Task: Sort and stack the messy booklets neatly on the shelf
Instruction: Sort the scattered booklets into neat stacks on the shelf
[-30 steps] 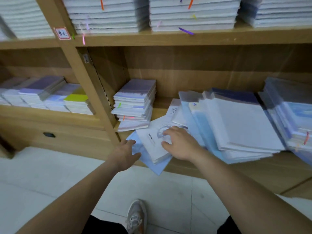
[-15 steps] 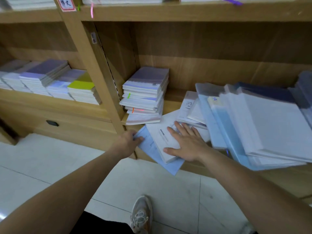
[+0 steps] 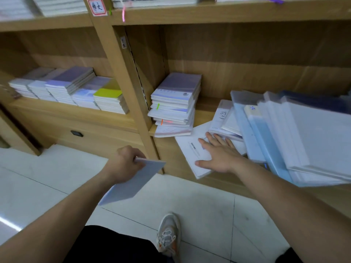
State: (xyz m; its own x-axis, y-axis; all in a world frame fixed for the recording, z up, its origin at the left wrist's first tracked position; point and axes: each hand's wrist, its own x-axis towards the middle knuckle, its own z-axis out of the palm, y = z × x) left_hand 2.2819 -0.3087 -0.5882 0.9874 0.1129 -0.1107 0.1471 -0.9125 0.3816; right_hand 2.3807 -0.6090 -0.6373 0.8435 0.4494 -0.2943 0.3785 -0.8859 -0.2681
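My left hand (image 3: 123, 165) grips a thin pale-blue booklet (image 3: 133, 184) by its top corner, clear of the shelf and over the floor. My right hand (image 3: 218, 155) lies flat, fingers spread, on a white booklet (image 3: 191, 149) that juts out over the shelf's front edge. Behind that hand lie a few more loose white booklets (image 3: 222, 118). To the right, several pale-blue and white booklets (image 3: 284, 133) lean in a slumped, fanned pile. A rough stack of purple-topped booklets (image 3: 176, 103) stands at the left end of this compartment.
The wooden shelf (image 3: 209, 109) has an upright divider (image 3: 121, 76) left of the stack. The left compartment holds several neat stacks (image 3: 70, 90), one topped in yellow. More stacks fill the upper shelf (image 3: 209, 10). Below are white floor tiles and my shoe (image 3: 168, 234).
My left hand has pulled the pale-blue booklet out from under the white one and drawn it down and left, off the shelf. My right hand stays pressed on the white booklet.
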